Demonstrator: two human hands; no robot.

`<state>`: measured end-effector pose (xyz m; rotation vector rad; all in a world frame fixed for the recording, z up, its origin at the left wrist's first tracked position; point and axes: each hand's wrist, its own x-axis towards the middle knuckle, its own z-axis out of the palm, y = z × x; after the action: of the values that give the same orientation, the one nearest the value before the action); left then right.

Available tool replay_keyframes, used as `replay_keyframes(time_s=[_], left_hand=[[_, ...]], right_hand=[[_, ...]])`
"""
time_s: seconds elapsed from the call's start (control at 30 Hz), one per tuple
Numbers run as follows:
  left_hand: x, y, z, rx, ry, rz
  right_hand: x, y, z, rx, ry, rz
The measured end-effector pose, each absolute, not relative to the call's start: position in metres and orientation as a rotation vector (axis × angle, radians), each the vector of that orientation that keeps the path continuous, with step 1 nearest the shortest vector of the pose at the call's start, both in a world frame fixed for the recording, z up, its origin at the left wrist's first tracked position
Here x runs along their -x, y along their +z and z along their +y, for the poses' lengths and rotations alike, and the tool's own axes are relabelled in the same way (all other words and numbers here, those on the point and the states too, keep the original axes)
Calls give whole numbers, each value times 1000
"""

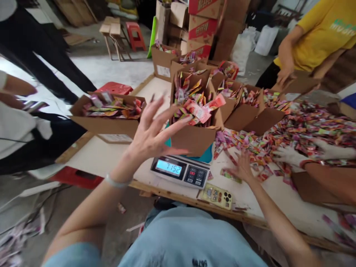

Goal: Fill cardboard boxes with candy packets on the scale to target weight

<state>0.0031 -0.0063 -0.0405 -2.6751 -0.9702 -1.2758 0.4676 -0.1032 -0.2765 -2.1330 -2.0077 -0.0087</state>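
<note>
one open cardboard box (pixel 191 142), heaped with small bright packets (pixel 198 111), is sitting on the scale (pixel 184 174) in front of me, with a teal sheet (pixel 207 155) showing beneath it. the scale seems to be carrying it so that its weight is reading out, and the lit display (pixel 168 167) is showing 7152 towards me, uncovered. i am holding my left hand (pixel 152 133) wide open with nothing in it, fingers spreading beside and over the box's near left side. my right hand (pixel 243 167) is reaching down to loose packets on the tabletop (pixel 94 157), its fingers partly spread; i cannot tell whether the fingertips are gripping one.

a phone in a patterned case (pixel 218 196) is lying just beside the scale, near the edge, taking up room below my right hand. more filled boxes (pixel 241 115) are crowding the far side, and another filled box (pixel 108 124) is resting to my left. to my right a large pile of packets (pixel 314 126) is spreading out, where a co-worker's gloved hands (pixel 290 155) are working close to mine. beyond, a person in a yellow shirt (pixel 325 33) is leaning over a box.
</note>
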Motion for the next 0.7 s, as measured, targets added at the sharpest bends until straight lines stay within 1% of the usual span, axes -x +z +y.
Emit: replay_keyframes(time_s=[0.07,0.13,0.2,0.27,0.37,0.43,0.5,0.6,0.7], left_hand=[[-27,-14,16,2840,-999,-806],[-49,-2,25,2900,-825,-755],[-74,-4,19,2840,-803,-806],[-106,-14,4,2723,-856,-909],[-159,-27,-16,2589,-911,-1082],[-181,-25,-20,2566,-942,-1135],[-179,-12,-13,2585,-1024,-1079],[-135,13,25,2568,-1267,-994],[-78,28,89,2487,-1497,-1190]], right_hand=[[-464,-276,-50,2296,15,-2082],[-463,-272,-6,2425,41,-2082],[-464,-266,23,2436,59,-2058],[-467,-261,35,2416,71,-2080],[-479,-252,30,2382,47,-2085],[-491,-242,19,2413,-25,-1992],[-507,-227,8,2438,-114,-1882],[-532,-195,-3,2430,-195,-1767],[-547,-140,-1,2353,-309,-1659]])
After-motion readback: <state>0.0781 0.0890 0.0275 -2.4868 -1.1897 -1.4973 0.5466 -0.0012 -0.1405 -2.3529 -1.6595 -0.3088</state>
